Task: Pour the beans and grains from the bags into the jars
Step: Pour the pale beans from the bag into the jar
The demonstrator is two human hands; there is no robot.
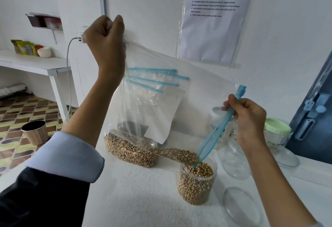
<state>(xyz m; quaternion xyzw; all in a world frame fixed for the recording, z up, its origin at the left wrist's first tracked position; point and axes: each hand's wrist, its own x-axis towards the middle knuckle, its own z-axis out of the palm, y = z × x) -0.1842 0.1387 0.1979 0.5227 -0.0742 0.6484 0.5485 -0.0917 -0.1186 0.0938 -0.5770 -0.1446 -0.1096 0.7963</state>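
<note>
Left hand [106,41] pinches the floppy bag [161,90] high, right hand [249,117] grips its zip edge [212,136], beans [177,154] sliding heavy into the jar [196,183].

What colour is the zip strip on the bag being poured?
Light blue; the zip strip shows best in the head view, pinched by the right hand.

Bright, even, diffuse light; you get soft shadows only, faint one under jar [196,183] on bench [143,199]. White wall [152,10] near overexposed. Mild sheen on clear bag [161,100] film. Wide-angle bend at edges: door [312,118] at right leans, near sleeve [53,181] balloons. Print on posted sheet [215,19] soft, barely legible. Slight overall softness.
</note>
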